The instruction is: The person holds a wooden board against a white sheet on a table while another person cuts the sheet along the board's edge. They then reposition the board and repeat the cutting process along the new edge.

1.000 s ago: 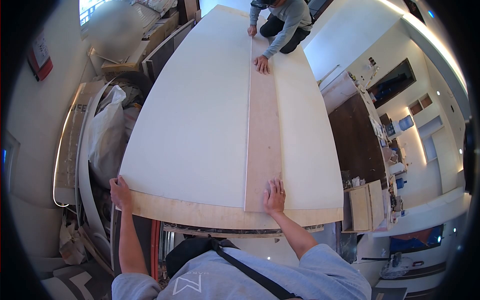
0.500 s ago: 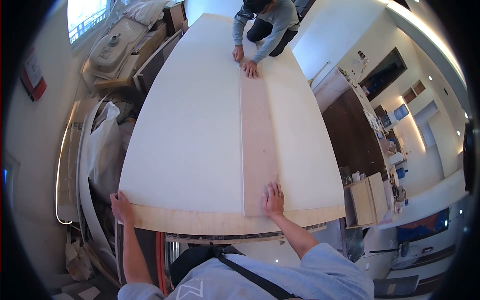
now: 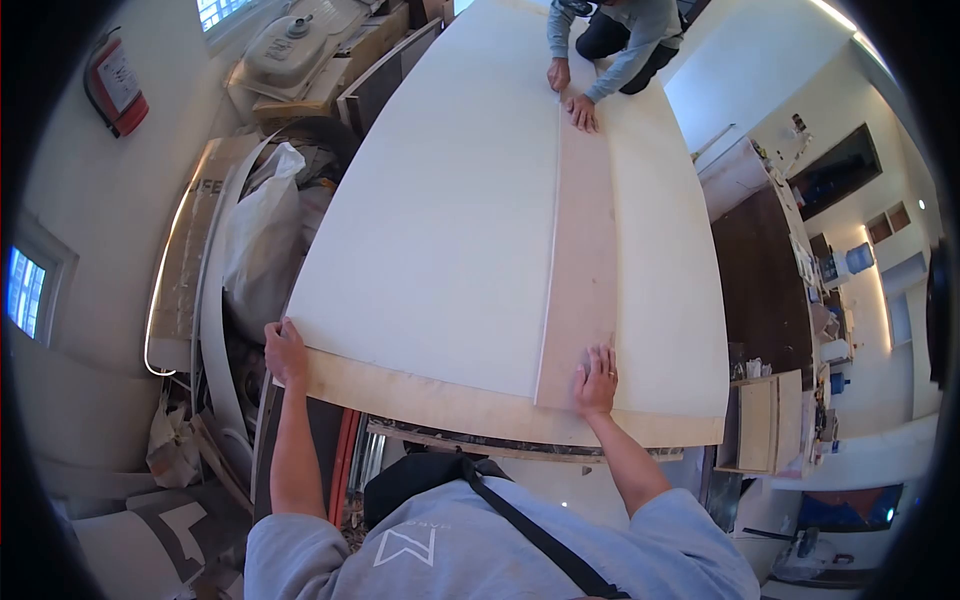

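Observation:
A large white sheet (image 3: 440, 210) lies over a pale wooden board (image 3: 440, 400), whose bare strip shows along the near edge. My left hand (image 3: 287, 355) is closed round the near left corner, its thumb on top and its other fingers partly hidden. Lengthwise on the sheet rests a long, straight pinkish-brown board (image 3: 580, 250). Flat across its near right edge lies my right hand (image 3: 598, 382), fingers stretched out. At the far end a kneeling person (image 3: 625, 40) presses one hand on the long board and holds the other, closed, beside its left edge.
Left of the sheet stand a stuffed white plastic bag (image 3: 265, 240), boxes and a sink (image 3: 290, 50). A fire extinguisher (image 3: 115, 85) hangs on the wall. To the right are a dark brown panel (image 3: 750, 270) and a small wooden box (image 3: 765, 425).
My view has swung left, so the sheet and the person appear farther right. Both my hands keep their places on the sheet's corner and the long board.

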The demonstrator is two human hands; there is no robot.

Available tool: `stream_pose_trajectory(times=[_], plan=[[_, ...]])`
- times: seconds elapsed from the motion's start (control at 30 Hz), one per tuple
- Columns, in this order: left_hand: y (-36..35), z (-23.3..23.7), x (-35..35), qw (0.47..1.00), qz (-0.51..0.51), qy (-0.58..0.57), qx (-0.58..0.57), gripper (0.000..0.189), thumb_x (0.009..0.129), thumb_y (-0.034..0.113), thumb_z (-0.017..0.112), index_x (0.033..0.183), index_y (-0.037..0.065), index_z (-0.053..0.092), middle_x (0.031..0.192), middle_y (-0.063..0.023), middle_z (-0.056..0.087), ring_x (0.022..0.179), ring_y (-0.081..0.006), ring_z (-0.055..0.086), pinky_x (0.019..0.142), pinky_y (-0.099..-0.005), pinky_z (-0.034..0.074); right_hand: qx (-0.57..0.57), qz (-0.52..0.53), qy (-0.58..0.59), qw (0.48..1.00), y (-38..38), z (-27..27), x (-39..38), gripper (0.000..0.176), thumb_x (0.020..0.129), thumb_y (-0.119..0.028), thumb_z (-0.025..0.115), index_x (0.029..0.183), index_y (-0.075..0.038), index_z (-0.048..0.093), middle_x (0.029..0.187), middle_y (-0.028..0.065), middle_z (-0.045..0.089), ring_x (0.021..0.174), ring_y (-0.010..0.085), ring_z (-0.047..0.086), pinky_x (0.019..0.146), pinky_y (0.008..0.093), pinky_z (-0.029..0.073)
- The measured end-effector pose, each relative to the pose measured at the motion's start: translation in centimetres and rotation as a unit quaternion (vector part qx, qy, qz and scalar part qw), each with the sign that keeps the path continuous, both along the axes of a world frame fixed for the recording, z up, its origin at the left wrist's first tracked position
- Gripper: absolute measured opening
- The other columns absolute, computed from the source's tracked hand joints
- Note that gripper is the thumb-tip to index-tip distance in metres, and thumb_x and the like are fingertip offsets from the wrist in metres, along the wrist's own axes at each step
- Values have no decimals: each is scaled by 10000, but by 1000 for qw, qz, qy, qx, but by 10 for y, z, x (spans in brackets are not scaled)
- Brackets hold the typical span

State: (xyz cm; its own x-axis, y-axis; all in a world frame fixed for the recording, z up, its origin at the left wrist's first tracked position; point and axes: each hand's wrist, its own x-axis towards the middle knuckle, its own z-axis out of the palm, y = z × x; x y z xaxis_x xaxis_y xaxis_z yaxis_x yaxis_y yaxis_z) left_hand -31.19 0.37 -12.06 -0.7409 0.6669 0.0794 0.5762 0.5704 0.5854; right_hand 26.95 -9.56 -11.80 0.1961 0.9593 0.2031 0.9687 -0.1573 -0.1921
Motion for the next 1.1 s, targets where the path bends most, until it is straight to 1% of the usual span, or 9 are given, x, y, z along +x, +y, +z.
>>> stream_pose_trajectory(times=[0.1, 0.4, 0.6, 0.7, 0.8, 0.9, 1.0, 1.1], plan=[[1, -2, 1, 1000, 8, 19, -2, 377, 969, 455, 531, 1056, 97, 613, 940, -206, 712, 885, -442, 668, 756, -534, 511, -5, 2, -1, 1000, 0, -2, 2, 517, 937, -315, 537, 1405, -104, 480, 1533, 162, 383, 1456, 368, 286, 1147, 541, 264], [0, 1, 0, 1000, 0, 20, -8, 398, 975, 469, 514, 1057, 91, 607, 949, -218, 708, 891, -442, 668, 774, -537, 512, -19, -14, -2, 1000, 0, -4, 2, 518, 946, -343, 521, 1414, -128, 472, 1543, 141, 374, 1463, 356, 275, 1154, 547, 256], [0, 5, 3, 1000, 1, 10, -19, 395, 978, 472, 506, 1061, 97, 598, 955, -211, 711, 894, -449, 664, 774, -536, 509, -24, -17, -3, 1000, 0, -1, -1, 516, 952, -349, 512, 1417, -131, 467, 1558, 136, 354, 1470, 350, 260, 1156, 547, 250], [0, 0, 0, 1000, -4, 18, -5, 391, 978, 475, 505, 1057, 102, 597, 954, -208, 712, 893, -449, 663, 772, -536, 507, -23, -20, -16, 999, -1, 6, -5, 500, 960, -300, 525, 1427, -133, 463, 1549, 145, 370, 1455, 354, 288, 1162, 495, 253], [0, 4, 3, 1000, 8, 16, -18, 389, 977, 471, 510, 1048, 100, 599, 951, -205, 712, 891, -446, 665, 770, -536, 507, -30, -16, -5, 999, 0, 10, -7, 499, 962, -301, 524, 1429, -137, 461, 1554, 146, 365, 1457, 352, 285, 1166, 494, 248], [1, 4, 1, 1000, 10, 5, -23, 397, 967, 465, 533, 1065, 87, 607, 977, -213, 709, 922, -450, 658, 779, -524, 511, -34, -19, -6, 999, 0, 12, -8, 500, 962, -300, 525, 1429, -131, 459, 1553, 147, 365, 1459, 349, 283, 1168, 493, 245], [0, 3, 2, 1000, 0, 21, -5, 380, 976, 456, 521, 1037, 90, 603, 940, -202, 712, 889, -439, 667, 766, -534, 506, -31, -18, -14, 999, -1, 11, -8, 499, 962, -295, 523, 1425, -121, 459, 1554, 151, 363, 1460, 355, 279, 1170, 490, 242], [-1, 2, 2, 1000, -1, 22, -5, 378, 976, 453, 523, 1036, 88, 605, 938, -204, 711, 889, -437, 667, 761, -535, 506, -26, -13, -7, 1000, -1, 10, -7, 499, 960, -292, 523, 1422, -115, 460, 1553, 159, 363, 1458, 364, 279, 1171, 489, 244]])
